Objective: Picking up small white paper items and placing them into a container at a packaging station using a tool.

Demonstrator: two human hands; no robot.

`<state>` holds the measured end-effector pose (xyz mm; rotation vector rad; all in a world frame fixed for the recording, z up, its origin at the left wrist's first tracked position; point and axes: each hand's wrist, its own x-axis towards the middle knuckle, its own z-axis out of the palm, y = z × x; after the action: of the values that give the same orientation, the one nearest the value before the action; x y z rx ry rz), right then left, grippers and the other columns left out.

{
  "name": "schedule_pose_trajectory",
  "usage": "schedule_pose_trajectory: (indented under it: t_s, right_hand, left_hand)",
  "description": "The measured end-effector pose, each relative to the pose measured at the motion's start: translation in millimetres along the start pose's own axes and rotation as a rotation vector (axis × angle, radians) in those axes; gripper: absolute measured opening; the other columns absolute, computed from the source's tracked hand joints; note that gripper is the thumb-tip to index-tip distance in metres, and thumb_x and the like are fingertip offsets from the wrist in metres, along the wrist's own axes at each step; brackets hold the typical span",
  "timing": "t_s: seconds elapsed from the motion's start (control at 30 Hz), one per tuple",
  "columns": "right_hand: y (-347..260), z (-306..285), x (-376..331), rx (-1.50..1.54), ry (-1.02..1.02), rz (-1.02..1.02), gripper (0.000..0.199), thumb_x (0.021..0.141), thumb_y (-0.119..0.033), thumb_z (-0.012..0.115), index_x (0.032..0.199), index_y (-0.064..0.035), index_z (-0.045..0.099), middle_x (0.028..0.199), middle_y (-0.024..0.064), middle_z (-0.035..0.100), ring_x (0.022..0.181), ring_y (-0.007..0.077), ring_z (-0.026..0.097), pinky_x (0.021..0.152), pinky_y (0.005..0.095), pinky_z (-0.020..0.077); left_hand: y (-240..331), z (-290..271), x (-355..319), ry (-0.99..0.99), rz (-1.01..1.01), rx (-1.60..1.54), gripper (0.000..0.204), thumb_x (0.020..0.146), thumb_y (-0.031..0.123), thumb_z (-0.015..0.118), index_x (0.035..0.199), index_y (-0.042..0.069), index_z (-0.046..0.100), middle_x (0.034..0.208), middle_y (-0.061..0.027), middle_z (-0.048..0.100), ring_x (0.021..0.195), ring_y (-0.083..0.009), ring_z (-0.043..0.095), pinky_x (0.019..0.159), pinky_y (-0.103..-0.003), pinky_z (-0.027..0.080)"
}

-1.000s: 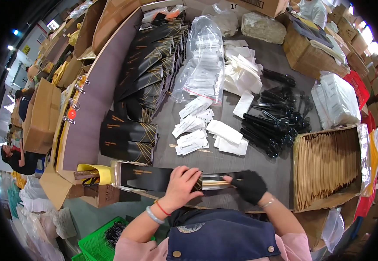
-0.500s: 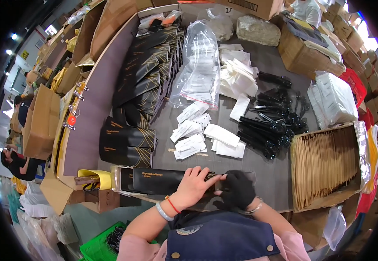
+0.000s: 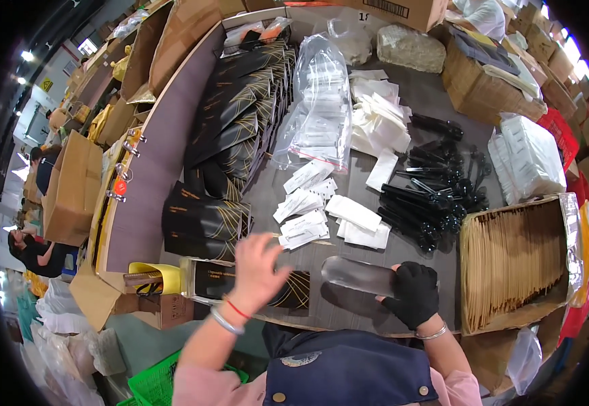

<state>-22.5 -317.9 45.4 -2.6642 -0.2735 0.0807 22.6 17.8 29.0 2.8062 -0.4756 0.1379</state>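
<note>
From my remote seat, I see the right hand [image 3: 411, 292], in a black fingerless glove, with thumb and fingers closed around the near end of a clear scoop [image 3: 359, 274]. The left hand [image 3: 257, 267] is blurred; its thumb and fingers are parted and curled, and I make out nothing in them. It hovers over a black sleeve [image 3: 294, 291] lying at the table's near edge, partly in a long box [image 3: 187, 279].

As for progress, I judge the scoop clear of the sleeve, with nothing showing in it. Overlapping black sleeves [image 3: 240, 128] bank up at the left; I cannot tell whether any are filled. Plenty lies loose and unused ahead: white packets [image 3: 304, 227], folded white papers [image 3: 355, 213] and black cutlery [image 3: 413, 210], plus thin tan sticks [image 3: 511, 264] packed in a carton at the right.

The scoop itself is smoky, glossy and shallow, rounded at its far end, pointing left toward the sleeve, apart from it. The sleeve is flat and dark, with gold lines crossing its right end.
</note>
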Motion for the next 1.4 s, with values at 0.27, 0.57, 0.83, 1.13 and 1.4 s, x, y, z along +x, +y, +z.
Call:
schedule_pose_trajectory:
  t_s: [0.27,0.57,0.83,1.13,1.4]
  right_hand:
    - [-12.2,-4.4,2.2,-0.166,-0.11,-0.12,0.061,0.064,-0.042,0.081,0.112,-0.0109,0.06,0.108,0.008,0.06,0.102,0.0297,0.055,0.093,0.0445,0.0368]
    - [-40.9,69.7,25.5,0.1,-0.242,-0.301,0.065,0.069,-0.045,0.077,0.119,-0.0088,0.057,0.114,0.012,0.057,0.107,0.0317,0.053,0.093,0.0485,0.0358]
    - [25.7,22.3,1.8,0.095,0.321,-0.066,0.044,0.072,-0.024,0.08,0.11,-0.0078,0.065,0.109,0.0116,0.064,0.106,0.0308,0.058,0.094,0.0432,0.0426]
    - [214.0,-26.3,-143.6,-0.2,0.5,0.763,0.033,0.09,-0.022,0.064,0.112,0.0021,0.062,0.107,0.016,0.064,0.102,0.0312,0.061,0.089,0.0398,0.0479]
    - [207.1,-26.1,-130.3,-0.196,0.395,0.792,0.025,0.089,-0.017,0.06,0.103,0.003,0.065,0.099,0.0206,0.066,0.095,0.0364,0.063,0.086,0.0423,0.0501]
  left_hand:
    - [26.7,52.5,-39.5,-0.004,-0.297,-0.311,0.088,0.065,0.048,0.083,0.131,-0.001,0.051,0.138,-0.0166,0.046,0.134,-0.0384,0.033,0.113,-0.059,0.014]
    - [34.5,38.5,-32.2,-0.093,-0.31,-0.319,0.082,0.067,0.039,0.084,0.13,-0.002,0.053,0.139,-0.0184,0.049,0.135,-0.0378,0.036,0.114,-0.054,0.019]
    - [-6.5,53.5,33.3,0.177,-0.062,-0.146,0.033,0.074,0.016,0.076,0.104,0.008,0.065,0.102,-0.0092,0.061,0.097,-0.0299,0.055,0.085,-0.042,0.042]
    - [3.9,49.9,84.9,0.011,0.162,-0.455,0.015,0.077,0.006,0.071,0.086,0.007,0.06,0.09,-0.0089,0.06,0.087,-0.0324,0.057,0.082,-0.042,0.045]
    - [27.0,98.8,134.8,-0.004,0.273,-0.351,0.043,0.074,0.016,0.077,0.114,0.008,0.063,0.109,-0.0132,0.06,0.1,-0.0341,0.054,0.089,-0.042,0.046]
